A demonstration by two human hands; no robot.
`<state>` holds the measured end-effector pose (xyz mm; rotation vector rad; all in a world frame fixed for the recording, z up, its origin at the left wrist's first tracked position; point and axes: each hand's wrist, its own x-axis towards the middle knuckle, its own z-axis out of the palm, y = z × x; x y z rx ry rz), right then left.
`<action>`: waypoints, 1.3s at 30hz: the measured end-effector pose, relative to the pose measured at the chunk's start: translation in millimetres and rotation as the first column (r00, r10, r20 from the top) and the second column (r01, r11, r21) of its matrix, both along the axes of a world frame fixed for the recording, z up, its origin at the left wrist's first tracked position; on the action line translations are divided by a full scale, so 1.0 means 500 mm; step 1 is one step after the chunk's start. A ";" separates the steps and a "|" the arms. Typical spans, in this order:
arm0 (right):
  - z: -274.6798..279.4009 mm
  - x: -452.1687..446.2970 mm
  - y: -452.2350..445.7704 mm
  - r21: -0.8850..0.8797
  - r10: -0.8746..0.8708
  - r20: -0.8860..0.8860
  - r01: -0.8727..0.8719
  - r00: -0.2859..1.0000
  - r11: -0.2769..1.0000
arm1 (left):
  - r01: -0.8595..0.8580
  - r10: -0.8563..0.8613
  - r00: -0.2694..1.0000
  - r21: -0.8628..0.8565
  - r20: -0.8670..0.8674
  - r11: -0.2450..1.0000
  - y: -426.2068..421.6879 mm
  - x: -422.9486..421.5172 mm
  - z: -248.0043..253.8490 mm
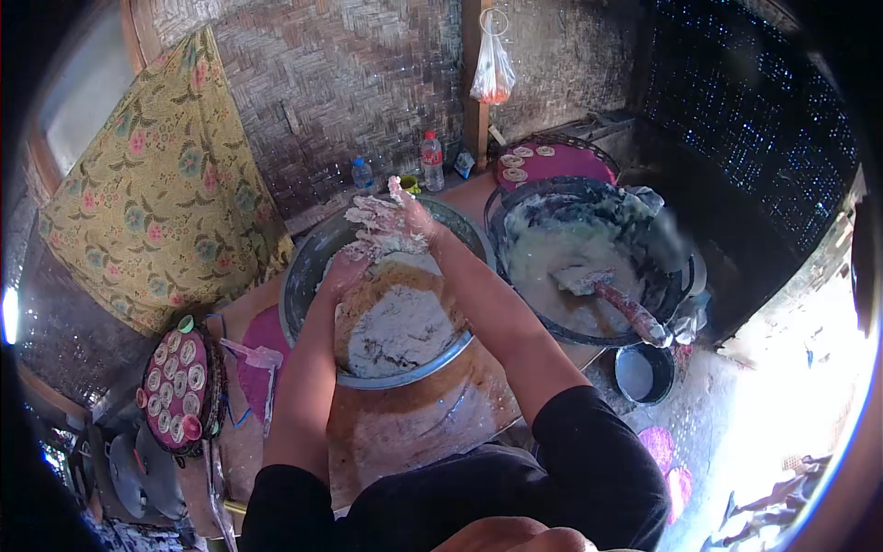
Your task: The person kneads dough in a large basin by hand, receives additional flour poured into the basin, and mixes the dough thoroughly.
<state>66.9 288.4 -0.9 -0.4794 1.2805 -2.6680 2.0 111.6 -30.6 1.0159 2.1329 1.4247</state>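
Observation:
Over the far side of a wide metal basin (pixel 407 379) are both my hands, coated in sticky pale dough. My right hand (pixel 405 221) is raised with its palm turned inward and its fingers spread. Beside it, my left hand (pixel 348 267) is lower, near the basin's left inner side; its fingers are partly hidden by dough and by the other hand. White flour (pixel 400 331) and brownish powder lie in the basin below my wrists.
At the right stands a large dark pan (pixel 570 248) of pale batter with a thick-handled paddle (pixel 630 313). Round trays of dough rings lie at left (pixel 175 386) and back right (pixel 556 166). Bottles (pixel 431 161) stand by the woven wall. A small pot (pixel 644 374) is at lower right.

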 end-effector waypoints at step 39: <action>0.029 0.015 -0.015 -0.267 0.007 0.027 0.001 1.000 0.964 | 0.121 -0.185 0.974 0.385 0.133 0.915 -0.024 -0.095 -0.029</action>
